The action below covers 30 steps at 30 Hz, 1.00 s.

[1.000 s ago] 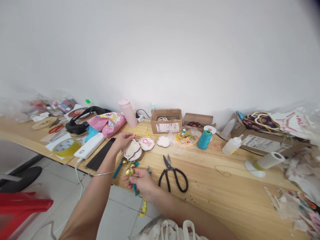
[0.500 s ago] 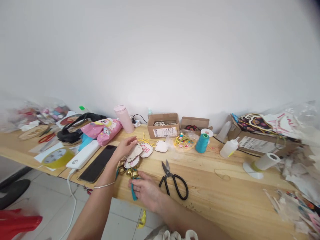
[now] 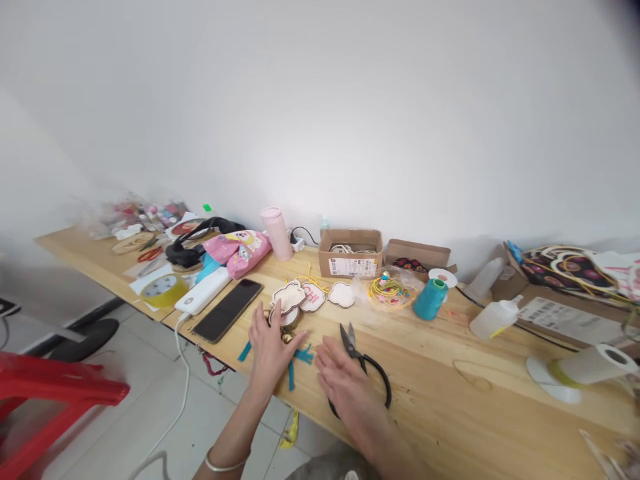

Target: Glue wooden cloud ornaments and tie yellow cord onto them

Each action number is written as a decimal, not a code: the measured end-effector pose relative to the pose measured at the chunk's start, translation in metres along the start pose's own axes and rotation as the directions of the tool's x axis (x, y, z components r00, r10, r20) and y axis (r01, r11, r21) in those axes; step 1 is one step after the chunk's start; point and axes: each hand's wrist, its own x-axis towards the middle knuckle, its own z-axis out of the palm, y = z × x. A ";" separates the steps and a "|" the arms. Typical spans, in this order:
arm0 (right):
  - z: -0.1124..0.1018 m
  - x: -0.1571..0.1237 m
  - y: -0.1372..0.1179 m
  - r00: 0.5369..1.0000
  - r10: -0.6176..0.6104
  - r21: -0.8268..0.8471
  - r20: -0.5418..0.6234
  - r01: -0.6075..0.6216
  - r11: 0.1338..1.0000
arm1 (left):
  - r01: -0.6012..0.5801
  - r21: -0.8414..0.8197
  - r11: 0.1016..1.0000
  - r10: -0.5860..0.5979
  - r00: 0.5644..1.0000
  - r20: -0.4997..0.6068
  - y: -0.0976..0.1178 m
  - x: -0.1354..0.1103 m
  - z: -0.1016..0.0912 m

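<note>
Teal tassel [image 3: 291, 376] now lies released — left fingers [image 3: 275, 319] spread, right fingers [image 3: 327, 360] slightly parted.

The wooden table [image 3: 430, 400] bore a row of things across its length. Plaques [image 3: 289, 297] overlapped near its middle, one lying apart, with teal tassels [image 3: 291, 377] towards the front edge. Right of these lay scissors [image 3: 353, 349], blades apart; to their left, a dark phone [image 3: 229, 311]. Further back stood a pink cup [image 3: 277, 233], an open box [image 3: 351, 262] and a teal spool [image 3: 431, 299].
</note>
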 end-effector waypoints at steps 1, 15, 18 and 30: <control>-0.006 -0.007 -0.004 1.000 -0.025 -0.036 -0.011 0.025 0.999 | -0.011 -0.010 1.000 0.011 1.000 0.024 0.000 -0.001 0.000; -0.133 -0.134 -0.034 0.961 -0.145 -0.027 -0.236 0.143 0.989 | -0.085 -0.129 0.988 0.093 0.994 0.055 -0.009 0.024 -0.019; -0.144 -0.151 -0.037 0.914 -0.167 0.018 -0.369 0.187 0.982 | -0.092 -0.111 0.990 0.091 0.996 -0.011 -0.013 0.016 -0.022; -0.140 -0.146 -0.039 0.906 -0.155 0.090 -0.395 0.206 0.974 | -0.154 -0.171 0.973 0.178 0.975 0.136 0.030 -0.099 -0.031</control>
